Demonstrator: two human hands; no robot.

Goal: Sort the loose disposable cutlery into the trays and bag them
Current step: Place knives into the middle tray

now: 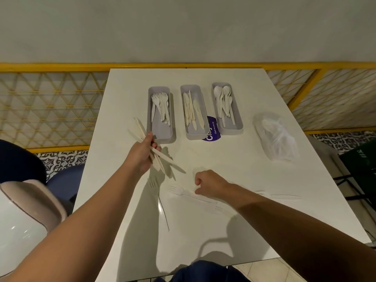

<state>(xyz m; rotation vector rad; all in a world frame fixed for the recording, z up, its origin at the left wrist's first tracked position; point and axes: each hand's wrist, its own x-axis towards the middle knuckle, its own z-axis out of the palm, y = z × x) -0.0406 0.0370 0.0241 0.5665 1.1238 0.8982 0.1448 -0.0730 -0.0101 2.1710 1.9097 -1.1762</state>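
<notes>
The left hand (142, 153) is closed round a fanned bundle of knives (151, 148), gripped near mid-length so blades and handles splay out either side, and hangs just short of the fork tray (161, 112). The right hand (209, 184) is loosely curled, fingertips down by the handle of a loose fork (183, 192) on the tabletop (223, 159); it has hold of nothing that I can see. More forks (160, 204) lie flat nearby, pale against the pale surface. These pieces look very light, thin and somewhat springy — likely slick, and lying so flat that a pinch from above may skid off. Sliding a fingertip under the handle end, or pressing the tines to tip it up, seems the surer hold. The bundle could slip or twist if gripped loosely, so it wants squaring up before going into the knife tray (196, 112). The spoon tray (226, 108) stands beside that, and the crumpled clear bag (274, 137) — soft, limp — well to the right.
</notes>
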